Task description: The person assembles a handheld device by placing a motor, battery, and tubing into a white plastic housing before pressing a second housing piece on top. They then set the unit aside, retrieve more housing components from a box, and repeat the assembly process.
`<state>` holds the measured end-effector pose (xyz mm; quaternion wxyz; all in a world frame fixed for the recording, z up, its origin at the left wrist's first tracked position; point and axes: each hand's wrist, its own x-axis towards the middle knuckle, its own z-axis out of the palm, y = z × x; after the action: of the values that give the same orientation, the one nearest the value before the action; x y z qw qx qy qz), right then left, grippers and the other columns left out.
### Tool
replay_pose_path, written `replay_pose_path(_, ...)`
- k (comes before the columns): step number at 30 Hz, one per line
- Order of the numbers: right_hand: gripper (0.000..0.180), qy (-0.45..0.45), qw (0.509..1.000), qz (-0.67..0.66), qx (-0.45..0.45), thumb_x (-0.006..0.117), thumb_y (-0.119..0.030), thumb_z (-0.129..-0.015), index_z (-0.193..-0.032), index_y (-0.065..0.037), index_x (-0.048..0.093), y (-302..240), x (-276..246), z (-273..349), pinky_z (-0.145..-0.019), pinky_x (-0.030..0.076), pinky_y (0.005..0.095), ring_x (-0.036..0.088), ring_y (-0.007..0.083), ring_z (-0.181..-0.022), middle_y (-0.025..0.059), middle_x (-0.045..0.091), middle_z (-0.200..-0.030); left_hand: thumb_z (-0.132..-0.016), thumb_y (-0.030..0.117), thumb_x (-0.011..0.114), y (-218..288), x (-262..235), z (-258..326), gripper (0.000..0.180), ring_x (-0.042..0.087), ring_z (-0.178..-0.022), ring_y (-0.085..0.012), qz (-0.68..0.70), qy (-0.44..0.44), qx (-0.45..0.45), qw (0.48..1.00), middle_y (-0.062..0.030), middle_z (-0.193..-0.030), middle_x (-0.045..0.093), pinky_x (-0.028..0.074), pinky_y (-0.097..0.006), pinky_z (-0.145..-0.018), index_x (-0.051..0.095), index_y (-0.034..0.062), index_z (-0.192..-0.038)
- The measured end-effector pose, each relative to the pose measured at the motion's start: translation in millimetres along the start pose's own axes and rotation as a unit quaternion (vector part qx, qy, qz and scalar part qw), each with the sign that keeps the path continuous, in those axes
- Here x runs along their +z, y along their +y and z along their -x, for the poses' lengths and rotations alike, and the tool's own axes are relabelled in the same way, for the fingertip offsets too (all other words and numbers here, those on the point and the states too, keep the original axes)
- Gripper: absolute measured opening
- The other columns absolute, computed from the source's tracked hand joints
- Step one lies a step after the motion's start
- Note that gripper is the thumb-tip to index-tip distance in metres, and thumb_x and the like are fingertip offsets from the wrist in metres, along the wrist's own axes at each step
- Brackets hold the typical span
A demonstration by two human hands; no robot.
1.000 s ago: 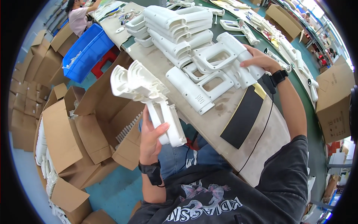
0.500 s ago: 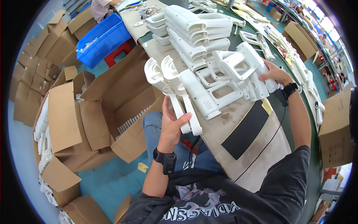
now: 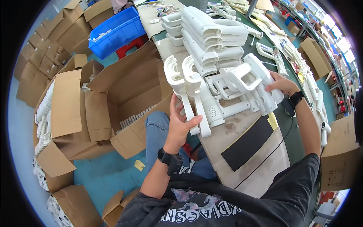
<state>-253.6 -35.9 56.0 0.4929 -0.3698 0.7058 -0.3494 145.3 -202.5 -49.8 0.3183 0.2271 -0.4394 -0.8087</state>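
Observation:
Two white plastic half-shells point(image 3: 204, 123), each with a scooped upper end and a long narrow stem, stand nearly upright side by side. My left hand point(image 3: 179, 125) is closed round their stems, the thumb across the front. On the right, my right hand point(image 3: 283, 84) grips a white plastic housing with a looped handle point(image 3: 254, 62) by its right side; the fingers behind it are partly hidden. That housing is tilted above similar white housings point(image 3: 229, 110) lying on the table. Just behind them rises a stack of white housings point(image 3: 202, 20).
A black pad point(image 3: 245, 143) and a thin cable point(image 3: 261, 160) lie on the covered table point(image 3: 264, 172). Left of my legs stands an open cardboard box point(image 3: 126, 89) with a row of white parts inside. Beyond it sits a blue bin point(image 3: 113, 36). More white parts point(image 3: 308, 89) line the far right.
The whole view has shifted a little. The half-shells in my left hand have turned slightly and stand more upright. The housing in my right hand has tipped a little; both grips continue.

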Motion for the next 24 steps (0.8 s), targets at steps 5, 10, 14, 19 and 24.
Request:
replay_pose_path(5,0.094,0.047,0.997,-0.062,0.010,0.085,-0.014,-0.072,-0.154,-0.003,0.039,-1.7,11.7,-5.4,-0.108,0.047,0.0342,0.059,0.0169,-0.122,0.0090,0.058,-0.139,-0.072,0.011,0.090,0.7,4.9,2.1,0.126,0.050,-0.134,-0.0313,-0.010,0.008,0.010,1.000,-0.0197,-0.148,0.037,0.048,-0.045,-0.110,0.004,0.0089,-0.164)
replay_pose_path(10,0.089,0.053,0.998,-0.015,-0.004,0.083,-0.013,-0.075,-0.152,-0.002,0.040,-20.4,28.0,-11.2,-0.107,0.047,0.0324,0.059,0.0158,-0.121,0.0087,0.059,-0.136,-0.073,0.011,0.090,2.1,9.1,2.7,0.125,0.050,-0.133,-0.0309,-0.014,0.014,0.009,1.000,-0.0194,-0.147,0.037,0.048,-0.045,-0.110,0.005,0.0094,-0.164)
replay_pose_path(14,0.084,0.071,0.997,0.011,0.013,0.083,-0.016,-0.076,-0.148,0.000,0.043,-29.9,38.5,-13.7,-0.104,0.047,0.0311,0.060,0.0155,-0.117,0.0096,0.061,-0.133,-0.074,0.010,0.090,2.5,8.7,3.8,0.123,0.051,-0.132,-0.0306,-0.013,0.016,0.006,1.000,-0.0195,-0.147,0.037,0.049,-0.045,-0.108,0.006,0.0103,-0.164)
replay_pose_path(19,0.078,0.155,0.975,0.160,-0.020,0.082,-0.023,-0.077,-0.143,0.001,0.048,-37.1,49.9,-6.3,-0.101,0.047,0.0301,0.061,0.0174,-0.115,0.0114,0.064,-0.127,-0.075,0.009,0.089,1.1,5.6,3.9,0.121,0.051,-0.131,-0.0307,-0.012,0.011,0.002,1.000,-0.0199,-0.148,0.036,0.050,-0.044,-0.107,0.007,0.0124,-0.164)
replay_pose_path(24,0.072,0.181,0.976,0.116,0.022,0.080,-0.023,-0.076,-0.136,0.005,0.051,-58.3,56.7,7.7,-0.090,0.053,0.0302,0.065,0.0174,-0.103,0.0133,0.065,-0.119,-0.075,0.007,0.088,2.1,6.1,4.5,0.121,0.050,-0.132,-0.0313,-0.004,0.006,0.004,1.000,-0.0203,-0.149,0.035,0.050,-0.045,-0.107,0.007,0.0125,-0.164)
